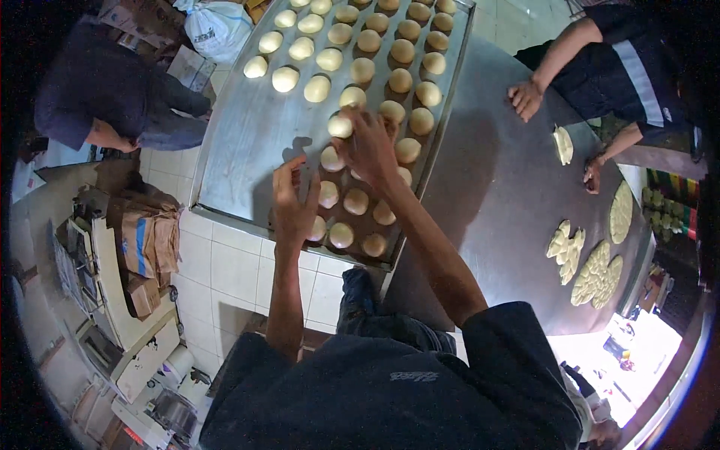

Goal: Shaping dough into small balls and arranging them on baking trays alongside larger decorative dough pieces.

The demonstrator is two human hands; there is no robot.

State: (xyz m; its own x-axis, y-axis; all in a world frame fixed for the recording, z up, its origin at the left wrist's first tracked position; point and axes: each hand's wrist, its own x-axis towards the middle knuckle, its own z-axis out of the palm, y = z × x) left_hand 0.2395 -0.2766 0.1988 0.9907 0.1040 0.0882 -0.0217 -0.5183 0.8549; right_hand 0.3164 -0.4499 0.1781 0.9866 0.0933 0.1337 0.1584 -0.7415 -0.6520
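Note:
A large metal tray (244, 142) in front of me carries rows of round dough balls. My right hand (369, 146) is over its middle, with thumb and fingers curved around a pale dough ball (340, 126). Another dough ball (331, 158) sits just below that thumb. My left hand (294, 196) is raised at the near left part of the rows, its fingers apart and nothing in them. Nearest to it is a dough ball (328, 194). Part of the rows is hidden under my right hand and forearm.
To the right, a metal table (480, 247) bears flattened, portioned dough sheets (592, 274) and a small dough piece (563, 145). A co-worker's hand (526, 99) rests at its far edge. Another person (112, 90) stands left. Paper sacks (146, 236) and a white sack (216, 31) stand on the left.

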